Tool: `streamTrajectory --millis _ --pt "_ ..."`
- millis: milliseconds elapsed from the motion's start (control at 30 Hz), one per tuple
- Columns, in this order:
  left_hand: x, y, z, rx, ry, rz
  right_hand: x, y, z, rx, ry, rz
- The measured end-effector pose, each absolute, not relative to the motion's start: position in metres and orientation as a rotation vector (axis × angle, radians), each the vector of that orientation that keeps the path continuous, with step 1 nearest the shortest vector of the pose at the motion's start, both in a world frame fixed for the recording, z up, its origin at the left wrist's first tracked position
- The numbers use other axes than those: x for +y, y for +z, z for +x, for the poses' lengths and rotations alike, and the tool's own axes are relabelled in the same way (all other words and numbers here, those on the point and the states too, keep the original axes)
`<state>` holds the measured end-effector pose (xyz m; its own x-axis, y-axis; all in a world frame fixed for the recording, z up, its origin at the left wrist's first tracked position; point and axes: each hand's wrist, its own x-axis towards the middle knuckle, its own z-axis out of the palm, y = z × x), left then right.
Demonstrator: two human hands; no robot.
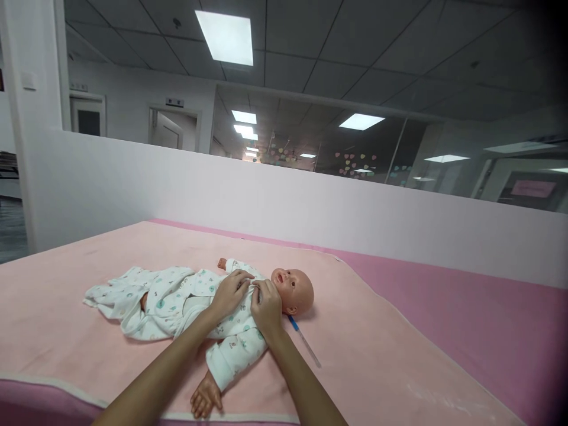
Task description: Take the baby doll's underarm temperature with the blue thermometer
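In the head view, the doll (300,291) lies on its back on a pink sheet (377,355), dressed in a white patterned outfit (237,322); lying so leaves the outfit's front uppermost and, it seems, within easy reach of 2 hands. Its long axis runs roughly across the view, crown to the right, leg end to the left, with 1 arm stretched toward the wearer and 1 away. The right hand (267,302) is at the neckline, fingers narrow and apparently pinching the cloth; the left hand (231,293) rests on the chest just beside it, fingers bent, though I cannot tell whether they grip anything. Meeting there probably steadies the fabric from 2 sides. A blue-ended stick (305,341) lies slantwise just beside the doll's head, touched by neither hand
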<state>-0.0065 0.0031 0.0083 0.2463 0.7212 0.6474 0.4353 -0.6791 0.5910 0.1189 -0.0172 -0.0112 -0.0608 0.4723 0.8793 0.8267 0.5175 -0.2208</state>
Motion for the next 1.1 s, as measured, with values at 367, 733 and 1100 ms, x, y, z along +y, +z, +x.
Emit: streamTrajectory --millis 367,733,1100 --pt "0.006 0.016 -0.008 1.190 0.966 2.446 -0.019 -0.013 0.120 -1.645 -0.220 -1.041" --pt "-0.001 0.014 -0.004 1.196 1.006 2.669 -0.016 -0.018 0.119 -1.550 -0.223 -1.038" --pt "-0.008 0.013 -0.001 1.202 1.412 2.741 -0.020 -0.012 0.118 -1.585 -0.303 -0.967"
